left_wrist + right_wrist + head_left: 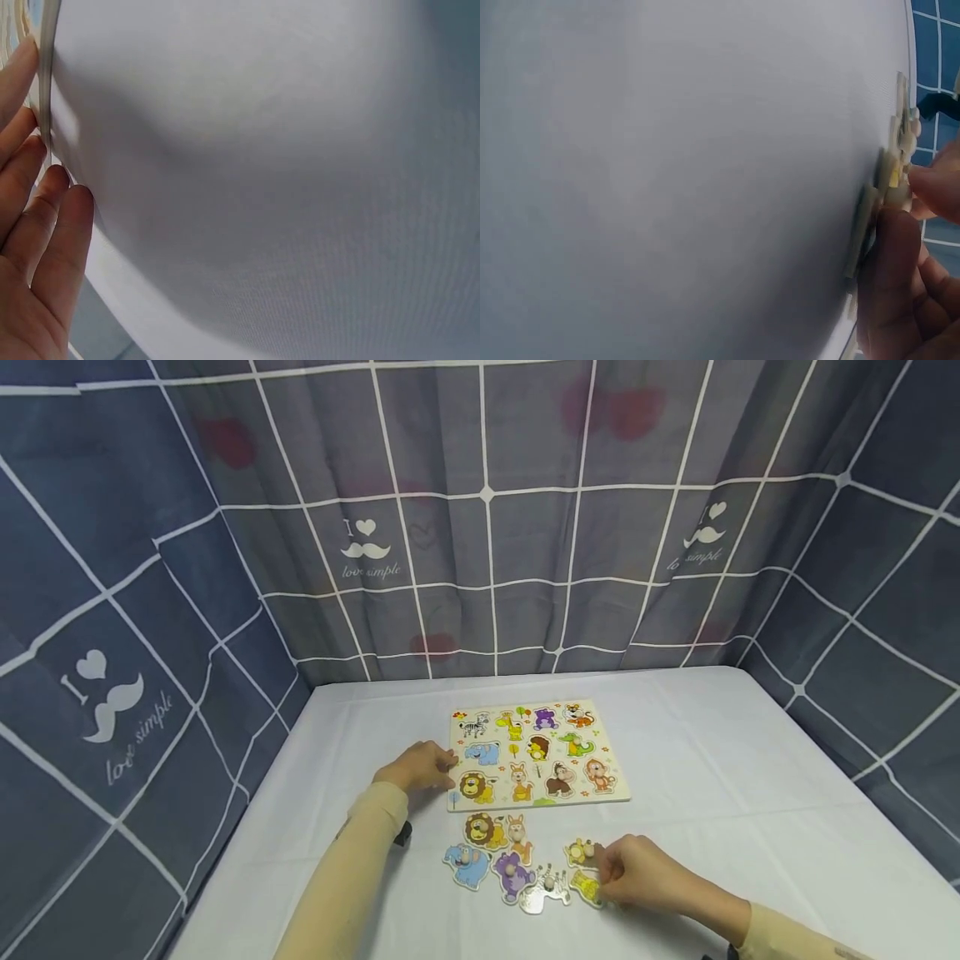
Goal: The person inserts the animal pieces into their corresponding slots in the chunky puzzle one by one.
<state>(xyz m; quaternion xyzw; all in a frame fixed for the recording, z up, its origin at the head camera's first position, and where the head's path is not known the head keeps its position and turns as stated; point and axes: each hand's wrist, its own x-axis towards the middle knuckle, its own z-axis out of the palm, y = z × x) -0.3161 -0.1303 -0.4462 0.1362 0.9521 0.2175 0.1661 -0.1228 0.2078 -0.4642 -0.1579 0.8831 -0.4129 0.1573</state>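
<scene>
A wooden animal puzzle board (553, 775) lies flat on the table. My left hand (420, 766) is at its left side, fingertips touching the edge. In the left wrist view the fingers (64, 247) lie fairly straight along the board's edge (46, 75). My right hand (637, 872) is down among the loose knobbed pieces, thumb and index finger pinching a puzzle piece from above. A yellow giraffe-like piece (587, 887) and a yellow-and-brown piece (577, 850) show beside the fingertips; cannot tell which one it pinches. The right wrist view shows these pieces edge-on (864, 225).
Left of the right hand lie the zebra piece (550, 885), purple hippo piece (513, 875), elephant piece (467, 864), lion piece (483, 832) and kangaroo piece (519, 837), close below the board. A white cloth (697, 760) covers the table. Checked curtains (525, 543) hang behind and at both sides.
</scene>
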